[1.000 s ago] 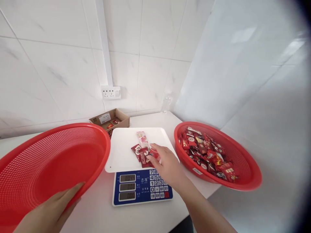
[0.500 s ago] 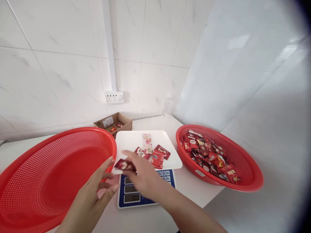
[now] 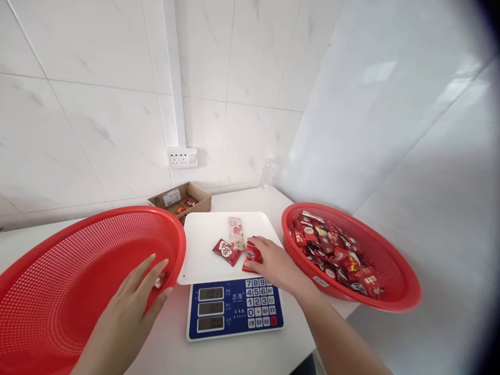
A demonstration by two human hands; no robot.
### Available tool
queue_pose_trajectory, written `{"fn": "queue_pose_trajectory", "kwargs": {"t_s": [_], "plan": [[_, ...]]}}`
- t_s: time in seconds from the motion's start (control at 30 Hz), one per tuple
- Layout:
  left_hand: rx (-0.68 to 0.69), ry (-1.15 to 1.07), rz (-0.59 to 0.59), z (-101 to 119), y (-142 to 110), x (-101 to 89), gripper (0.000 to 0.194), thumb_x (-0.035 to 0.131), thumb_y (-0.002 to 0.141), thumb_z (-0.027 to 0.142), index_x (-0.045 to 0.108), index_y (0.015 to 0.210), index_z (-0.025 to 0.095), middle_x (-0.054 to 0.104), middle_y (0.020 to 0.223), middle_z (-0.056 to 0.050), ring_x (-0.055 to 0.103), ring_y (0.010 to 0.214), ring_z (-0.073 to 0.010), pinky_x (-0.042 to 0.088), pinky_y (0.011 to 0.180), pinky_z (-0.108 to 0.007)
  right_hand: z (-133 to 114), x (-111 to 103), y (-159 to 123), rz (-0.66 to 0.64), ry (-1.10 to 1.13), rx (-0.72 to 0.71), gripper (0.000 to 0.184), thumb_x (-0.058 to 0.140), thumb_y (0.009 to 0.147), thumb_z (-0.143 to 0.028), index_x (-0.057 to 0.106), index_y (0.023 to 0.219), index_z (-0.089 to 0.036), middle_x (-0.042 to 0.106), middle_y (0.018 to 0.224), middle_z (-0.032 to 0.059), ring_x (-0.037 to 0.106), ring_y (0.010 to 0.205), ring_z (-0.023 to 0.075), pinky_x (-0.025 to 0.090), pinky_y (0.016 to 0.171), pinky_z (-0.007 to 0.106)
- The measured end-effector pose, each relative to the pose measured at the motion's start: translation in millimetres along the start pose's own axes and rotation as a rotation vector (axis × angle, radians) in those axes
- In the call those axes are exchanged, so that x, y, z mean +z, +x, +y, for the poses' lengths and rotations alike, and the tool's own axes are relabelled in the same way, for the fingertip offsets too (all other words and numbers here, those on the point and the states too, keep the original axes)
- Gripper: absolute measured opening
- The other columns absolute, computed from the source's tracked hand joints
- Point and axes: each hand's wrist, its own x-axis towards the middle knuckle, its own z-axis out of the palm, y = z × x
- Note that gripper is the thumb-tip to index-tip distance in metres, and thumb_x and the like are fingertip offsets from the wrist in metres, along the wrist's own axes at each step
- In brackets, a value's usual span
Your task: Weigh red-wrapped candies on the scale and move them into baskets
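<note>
Lying on the white tray (image 3: pixel 201 237), just left of the right hand (image 3: pixel 275 264): red packet (image 3: pixel 253 253), long axis fore-and-aft, clasped between thumb and fingertips. Left hand (image 3: pixel 127 304): farther off, fingers parted, small packet (image 3: pixel 159 280) within, grip unclear.

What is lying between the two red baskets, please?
In the head view, a blue-fronted scale stands between them; its white tray bears wrapped packets, and the right hand touches a red packet.

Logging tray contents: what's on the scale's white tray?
A pink patterned packet, a maroon packet and a bright red packet partly covered by the right hand. Anything else beneath that hand is hidden.
</note>
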Motion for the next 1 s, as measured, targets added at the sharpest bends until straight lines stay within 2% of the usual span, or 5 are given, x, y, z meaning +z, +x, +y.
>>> {"fn": "queue_pose_trajectory", "kwargs": {"t_s": [0.33,0.47,0.57,0.73,1.0], "plan": [[0.064,-0.259,-0.148,52,1,5.4,0.046,0.044,0.085,0.050,0.054,0.126,0.030,0.050,0.137,-0.004,0.044,0.128,-0.0262,0.041,0.103,-0.045,-8,8,13,0.324,0.426,0.023,0.034,0.058,0.076,-0.020,0.057,0.110,-0.020,0.058,0.113,0.0063,0.057,0.103,0.0199,0.043,0.094,0.037],[0.028,-0.693,-0.251,76,0,12.0,0.056,0.047,0.086,0.048,0.038,0.138,0.029,0.045,0.142,-0.007,0.046,0.126,-0.0248,0.044,0.101,-0.041,-52,13,-7,0.173,0.801,-0.082,0.036,0.061,0.076,-0.025,0.053,0.111,-0.023,0.063,0.103,0.0028,0.061,0.094,0.0192,0.049,0.086,0.038],[-0.044,-0.959,-0.263,85,1,14.2,0.056,0.046,0.086,0.052,0.041,0.136,0.027,0.046,0.141,-0.007,0.048,0.124,-0.0252,0.047,0.098,-0.039,-81,20,-23,0.101,0.784,-0.279,0.034,0.058,0.077,-0.017,0.055,0.110,-0.025,0.061,0.109,0.0021,0.058,0.101,0.0172,0.046,0.090,0.034],[-0.233,-0.992,-0.159,72,5,7.1,0.058,0.054,0.078,0.059,0.055,0.123,0.023,0.059,0.126,-0.006,0.060,0.110,-0.0267,0.053,0.090,-0.039,-106,30,-15,0.129,0.598,-0.320,0.043,0.060,0.078,-0.017,0.054,0.120,-0.023,0.061,0.113,0.0057,0.055,0.106,0.0211,0.043,0.092,0.038],[-0.406,-0.553,0.057,14,8,-30.9,0.069,0.058,0.068,0.065,0.054,0.123,0.024,0.068,0.109,-0.008,0.067,0.093,-0.0275,0.051,0.089,-0.047,-133,37,10,-0.099,0.774,-0.451,0.054,0.047,0.091,-0.041,0.034,0.142,-0.028,0.050,0.135,0.0065,0.055,0.112,0.0183,0.046,0.092,0.035]]}}
